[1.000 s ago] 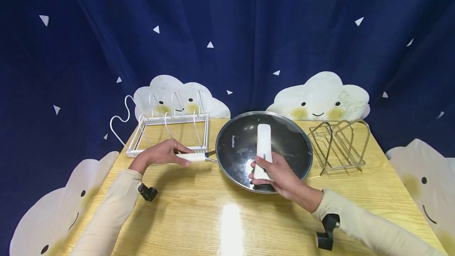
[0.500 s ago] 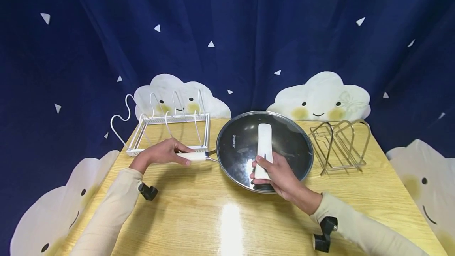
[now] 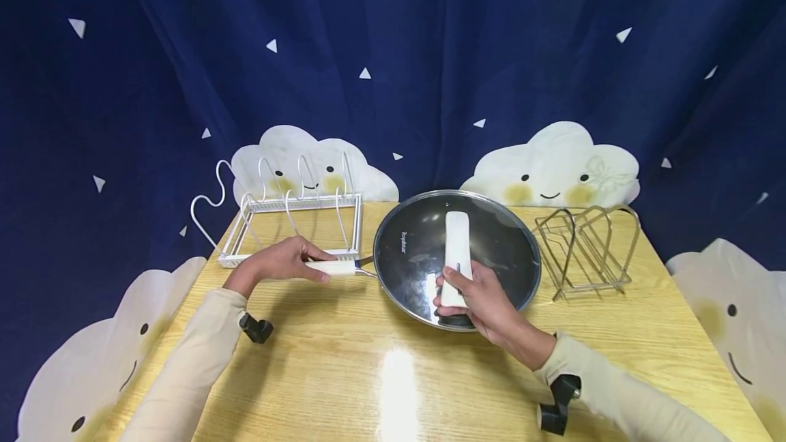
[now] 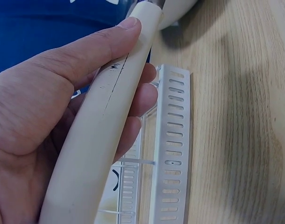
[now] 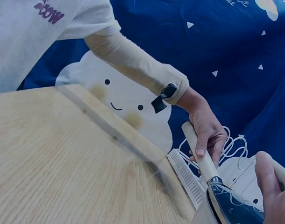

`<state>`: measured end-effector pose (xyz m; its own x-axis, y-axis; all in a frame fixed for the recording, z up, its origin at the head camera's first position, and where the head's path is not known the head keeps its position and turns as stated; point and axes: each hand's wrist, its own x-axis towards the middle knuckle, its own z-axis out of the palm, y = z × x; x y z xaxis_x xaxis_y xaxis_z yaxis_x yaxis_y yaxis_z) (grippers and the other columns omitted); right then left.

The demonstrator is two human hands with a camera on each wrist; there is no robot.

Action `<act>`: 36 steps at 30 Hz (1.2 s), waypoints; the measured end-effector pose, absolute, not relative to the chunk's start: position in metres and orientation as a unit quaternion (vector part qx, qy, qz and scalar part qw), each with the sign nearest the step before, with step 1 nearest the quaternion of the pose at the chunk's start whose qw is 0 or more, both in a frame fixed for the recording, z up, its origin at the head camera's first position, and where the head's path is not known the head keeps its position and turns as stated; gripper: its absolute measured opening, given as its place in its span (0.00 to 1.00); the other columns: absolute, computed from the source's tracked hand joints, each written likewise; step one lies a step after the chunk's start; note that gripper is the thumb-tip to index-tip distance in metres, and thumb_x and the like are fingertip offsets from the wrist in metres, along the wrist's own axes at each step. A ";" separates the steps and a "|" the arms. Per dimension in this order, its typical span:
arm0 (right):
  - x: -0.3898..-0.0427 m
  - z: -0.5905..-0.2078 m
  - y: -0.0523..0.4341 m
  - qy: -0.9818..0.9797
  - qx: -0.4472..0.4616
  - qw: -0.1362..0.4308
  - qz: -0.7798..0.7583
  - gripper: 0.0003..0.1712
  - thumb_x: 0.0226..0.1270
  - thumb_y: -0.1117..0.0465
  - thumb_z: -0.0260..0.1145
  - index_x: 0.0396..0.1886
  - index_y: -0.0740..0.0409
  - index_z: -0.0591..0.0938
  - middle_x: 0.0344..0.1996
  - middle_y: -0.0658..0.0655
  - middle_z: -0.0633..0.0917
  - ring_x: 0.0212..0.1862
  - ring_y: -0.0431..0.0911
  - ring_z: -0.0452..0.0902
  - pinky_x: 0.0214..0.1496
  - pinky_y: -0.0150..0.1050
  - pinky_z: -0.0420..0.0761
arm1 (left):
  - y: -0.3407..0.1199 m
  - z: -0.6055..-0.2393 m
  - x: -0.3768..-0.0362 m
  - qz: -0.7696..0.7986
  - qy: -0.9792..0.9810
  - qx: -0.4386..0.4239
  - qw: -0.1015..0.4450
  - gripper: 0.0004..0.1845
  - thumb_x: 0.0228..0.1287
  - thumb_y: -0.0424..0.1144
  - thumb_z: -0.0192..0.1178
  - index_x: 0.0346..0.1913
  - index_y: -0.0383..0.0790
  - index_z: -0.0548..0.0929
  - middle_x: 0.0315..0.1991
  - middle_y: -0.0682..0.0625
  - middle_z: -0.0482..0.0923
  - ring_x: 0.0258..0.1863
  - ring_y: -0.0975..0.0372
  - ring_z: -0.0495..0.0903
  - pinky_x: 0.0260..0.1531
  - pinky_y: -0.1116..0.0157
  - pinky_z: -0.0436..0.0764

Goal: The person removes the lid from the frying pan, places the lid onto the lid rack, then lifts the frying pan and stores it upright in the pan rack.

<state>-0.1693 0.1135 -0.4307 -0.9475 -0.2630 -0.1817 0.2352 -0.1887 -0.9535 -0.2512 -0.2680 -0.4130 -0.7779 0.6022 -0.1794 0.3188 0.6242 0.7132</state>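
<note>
In the head view a wide pan stands at the middle back of the table, its dark glass lid [image 3: 411, 244] sitting on top. My left hand [image 3: 279, 264] grips the pan's cream handle [image 3: 334, 268], which points left. In the left wrist view the thumb lies along that handle [image 4: 93, 135] and the fingers wrap its far side. A long white lid handle [image 3: 456, 234] stands over the glass. My right hand [image 3: 488, 299] holds its near end, thumb on top. The pan's pale side wall [image 5: 204, 213] shows at the bottom of the right wrist view.
A white wire rack [image 3: 357, 224] with wavy dividers stands at the left, right behind the pan handle. To the right of the pan is a metal wire rack [image 3: 598, 286]. A blue curtain [image 3: 393, 53] with cloud shapes hangs behind the wooden table [image 3: 331, 374].
The pan, lid and both hands keep their places. Only the right forearm with its wrist camera has shifted slightly to the left.
</note>
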 end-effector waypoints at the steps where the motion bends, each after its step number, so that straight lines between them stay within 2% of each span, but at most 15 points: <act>1: -0.169 -0.431 0.114 0.616 -0.012 0.161 -0.771 0.21 0.82 0.61 0.55 0.59 0.76 0.64 0.39 0.58 0.79 0.32 0.47 0.86 0.38 0.43 0.89 | -0.268 -0.413 -0.251 0.345 0.878 0.261 0.206 0.23 0.61 0.40 0.74 0.58 0.37 0.86 0.53 0.43 0.86 0.38 0.64 0.77 0.40 0.70 0.78; 12: -0.164 -0.420 0.116 0.634 -0.010 0.145 -0.760 0.19 0.82 0.61 0.55 0.59 0.73 0.65 0.39 0.59 0.79 0.30 0.48 0.86 0.34 0.42 0.88 | -0.266 -0.412 -0.250 0.342 0.881 0.262 0.193 0.22 0.60 0.41 0.75 0.57 0.38 0.87 0.48 0.48 0.88 0.37 0.67 0.80 0.41 0.69 0.81; 18: -0.164 -0.408 0.120 0.649 -0.026 0.142 -0.747 0.22 0.82 0.61 0.54 0.62 0.75 0.63 0.39 0.60 0.79 0.30 0.48 0.86 0.33 0.40 0.88 | -0.267 -0.411 -0.246 0.339 0.888 0.249 0.188 0.23 0.59 0.45 0.75 0.56 0.41 0.88 0.49 0.49 0.88 0.43 0.64 0.85 0.47 0.64 0.83; 22: -0.165 -0.400 0.124 0.658 -0.029 0.135 -0.740 0.23 0.82 0.61 0.54 0.64 0.75 0.62 0.40 0.61 0.79 0.29 0.48 0.87 0.32 0.41 0.88 | -0.269 -0.411 -0.245 0.355 0.887 0.232 0.186 0.25 0.62 0.46 0.74 0.59 0.38 0.85 0.50 0.46 0.88 0.49 0.60 0.87 0.52 0.59 0.83; 27: -0.166 -0.390 0.133 0.673 -0.042 0.131 -0.727 0.25 0.82 0.62 0.54 0.65 0.75 0.61 0.38 0.61 0.81 0.28 0.48 0.86 0.32 0.44 0.88 | -0.268 -0.409 -0.245 0.375 0.880 0.231 0.179 0.25 0.67 0.46 0.69 0.61 0.33 0.82 0.48 0.45 0.89 0.50 0.57 0.87 0.53 0.58 0.84; 36: -0.167 -0.370 0.147 0.692 -0.059 0.108 -0.711 0.22 0.81 0.64 0.55 0.60 0.78 0.64 0.34 0.59 0.83 0.25 0.48 0.86 0.28 0.46 0.87 | -0.259 -0.401 -0.247 0.378 0.884 0.242 0.131 0.22 0.69 0.45 0.68 0.60 0.37 0.82 0.53 0.43 0.86 0.53 0.54 0.85 0.57 0.54 0.82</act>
<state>-0.1672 0.1468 -0.3702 -0.9697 -0.2356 -0.0648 0.0713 -0.0192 -0.9973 -0.2474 -0.2588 -0.4012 -0.8487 0.5265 -0.0497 0.3282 0.5981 0.7311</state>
